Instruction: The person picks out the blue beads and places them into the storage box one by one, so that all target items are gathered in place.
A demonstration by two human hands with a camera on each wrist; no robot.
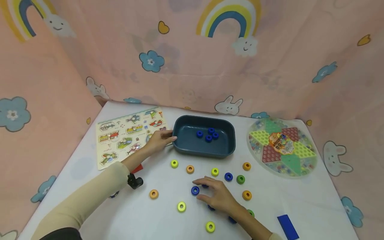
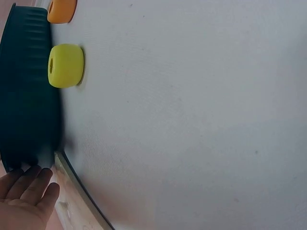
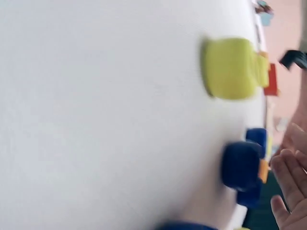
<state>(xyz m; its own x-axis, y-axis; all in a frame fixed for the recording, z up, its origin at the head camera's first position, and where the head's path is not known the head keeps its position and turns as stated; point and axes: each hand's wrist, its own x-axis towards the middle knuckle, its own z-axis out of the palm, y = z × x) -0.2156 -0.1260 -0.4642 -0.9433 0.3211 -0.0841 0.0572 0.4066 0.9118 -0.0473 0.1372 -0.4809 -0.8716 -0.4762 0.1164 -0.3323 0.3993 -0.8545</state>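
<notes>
A dark teal tray [image 1: 204, 154] with several small blue rings [image 1: 208, 138] in it stands at the back middle. My left hand [image 1: 159, 140] holds its left end, the thumb at the rim; in the left wrist view the fingers [image 2: 36, 189] lie against the outer wall. My right hand [image 1: 220, 196] hovers low over the table, thumb and forefinger spread apart. A blue ring [image 1: 195, 190] lies just off those fingertips, and other blue rings [image 1: 211, 207] are partly hidden beneath the hand. Nothing shows between its fingers.
Loose yellow [image 1: 181, 206], orange rings [image 1: 154, 194] and green rings [image 1: 240, 179] lie scattered on the white table. A picture puzzle board [image 1: 120, 131] stands left of the tray, a round game board [image 1: 282, 146] right. A blue block [image 1: 288, 226] lies front right, a red piece [image 1: 137, 169] by my left forearm.
</notes>
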